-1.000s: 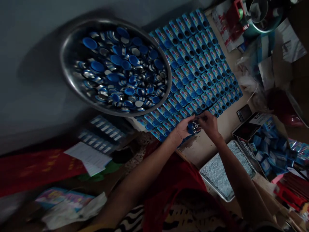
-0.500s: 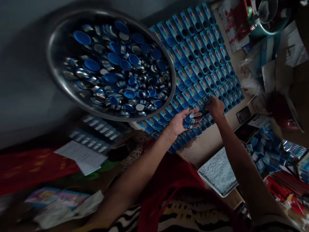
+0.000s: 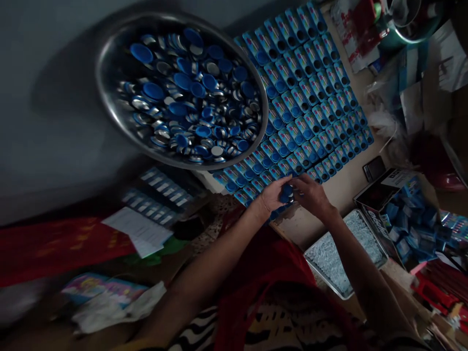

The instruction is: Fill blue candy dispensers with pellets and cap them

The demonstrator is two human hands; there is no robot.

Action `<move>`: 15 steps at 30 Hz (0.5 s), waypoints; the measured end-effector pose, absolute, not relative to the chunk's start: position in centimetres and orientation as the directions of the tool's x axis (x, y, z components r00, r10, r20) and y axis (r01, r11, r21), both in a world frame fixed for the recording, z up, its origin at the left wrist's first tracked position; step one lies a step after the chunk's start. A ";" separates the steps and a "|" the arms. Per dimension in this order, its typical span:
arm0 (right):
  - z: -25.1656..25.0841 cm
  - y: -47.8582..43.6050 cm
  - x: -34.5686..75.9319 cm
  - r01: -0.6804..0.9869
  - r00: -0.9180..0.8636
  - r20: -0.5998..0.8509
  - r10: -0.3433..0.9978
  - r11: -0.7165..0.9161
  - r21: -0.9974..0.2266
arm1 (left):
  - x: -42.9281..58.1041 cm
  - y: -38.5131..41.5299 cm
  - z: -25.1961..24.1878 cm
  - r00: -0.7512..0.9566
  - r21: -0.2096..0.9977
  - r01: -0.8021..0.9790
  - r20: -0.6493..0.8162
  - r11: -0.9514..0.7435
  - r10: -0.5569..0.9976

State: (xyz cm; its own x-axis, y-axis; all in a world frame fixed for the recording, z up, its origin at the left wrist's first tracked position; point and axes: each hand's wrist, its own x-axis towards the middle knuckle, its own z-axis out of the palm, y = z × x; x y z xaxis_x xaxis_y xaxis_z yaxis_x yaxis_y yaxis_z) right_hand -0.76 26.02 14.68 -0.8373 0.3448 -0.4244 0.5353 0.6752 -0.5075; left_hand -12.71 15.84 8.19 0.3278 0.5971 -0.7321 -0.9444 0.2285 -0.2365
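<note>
My left hand (image 3: 273, 196) is cupped, palm up, around several small round blue-and-silver tins (image 3: 286, 193). Over that palm, my right hand (image 3: 310, 195) has its fingertips bent in against the tins; what lies between them is hidden. Beneath and beyond both hands lie rows of blue printed packs (image 3: 292, 105), each with a round place at one end. Some of these places show a blue disc, others look dark. A large metal bowl (image 3: 106, 105) holds a heap of the same blue-and-silver tins, up and left of my hands.
A metal tray of pale bits (image 3: 380, 253) lies at lower right, beside a black box (image 3: 376, 219) of blue packets. A phone (image 3: 373, 168) rests near the table's right side. White papers (image 3: 135, 229) lie at left.
My right hand has left the rows of packs and come back to the tins in my left hand. The left fingers, spread before, are now more curled. The view has shifted slightly.
</note>
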 end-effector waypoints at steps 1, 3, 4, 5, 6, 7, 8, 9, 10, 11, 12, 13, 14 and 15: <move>14.4 26.1 -0.3 0.550 -0.825 -0.443 0.351 0.682 -0.482 | -12.2 15.7 8.0 0.341 -0.243 -0.939 -0.740 0.242 0.579; 13.8 26.5 0.3 0.571 -0.806 -0.474 0.354 0.675 -0.466 | -11.2 15.7 7.8 0.353 -0.240 -0.933 -0.753 0.268 0.555; 13.6 26.7 0.5 0.579 -0.802 -0.481 0.355 0.661 -0.477 | -10.9 15.7 7.7 0.356 -0.238 -0.931 -0.749 0.275 0.559; 13.4 26.9 0.7 0.588 -0.798 -0.480 0.364 0.641 -0.492 | -10.6 15.9 7.6 0.362 -0.237 -0.929 -0.741 0.284 0.565; 13.3 27.1 0.8 0.603 -0.792 -0.473 0.386 0.620 -0.502 | -10.5 16.1 7.5 0.367 -0.235 -0.927 -0.738 0.294 0.567; 13.2 27.2 0.8 0.623 -0.779 -0.462 0.424 0.600 -0.502 | -10.4 16.3 7.5 0.367 -0.230 -0.926 -0.738 0.300 0.566; 13.1 27.4 0.8 0.651 -0.759 -0.448 0.473 0.580 -0.490 | -10.5 16.5 7.4 0.360 -0.223 -0.928 -0.745 0.300 0.561; 13.1 27.6 0.6 0.684 -0.730 -0.437 0.526 0.556 -0.473 | -10.6 16.7 7.4 0.351 -0.213 -0.930 -0.753 0.299 0.557; 13.0 27.9 0.3 0.718 -0.695 -0.427 0.578 0.529 -0.452 | -10.9 16.8 7.4 0.346 -0.204 -0.931 -0.755 0.302 0.557; 12.9 28.2 0.0 0.751 -0.657 -0.417 0.628 0.501 -0.430 | -11.2 16.9 7.4 0.345 -0.196 -0.931 -0.748 0.309 0.567; 12.8 28.7 -0.5 0.780 -0.621 -0.406 0.671 0.476 -0.406 | -11.6 16.9 7.4 0.350 -0.188 -0.929 -0.729 0.319 0.588; 12.8 29.2 -1.1 0.803 -0.589 -0.396 0.704 0.459 -0.380 | -12.1 16.8 7.4 0.356 -0.178 -0.927 -0.701 0.331 0.618; 12.7 29.7 -1.8 0.822 -0.565 -0.388 0.728 0.453 -0.346 | -12.7 16.6 7.5 0.361 -0.167 -0.925 -0.670 0.342 0.649; 12.6 30.3 -2.5 0.837 -0.545 -0.383 0.746 0.457 -0.300 | -13.2 16.5 7.6 0.361 -0.153 -0.925 -0.642 0.348 0.676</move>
State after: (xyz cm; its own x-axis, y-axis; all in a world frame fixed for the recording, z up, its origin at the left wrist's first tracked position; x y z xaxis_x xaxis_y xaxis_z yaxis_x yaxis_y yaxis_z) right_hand -2.46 30.26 12.63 -0.5445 0.7460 -0.3835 0.8374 0.4572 -0.2995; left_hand -13.22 16.47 7.65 0.3607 0.6762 -0.6424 -0.9250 0.3476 -0.1535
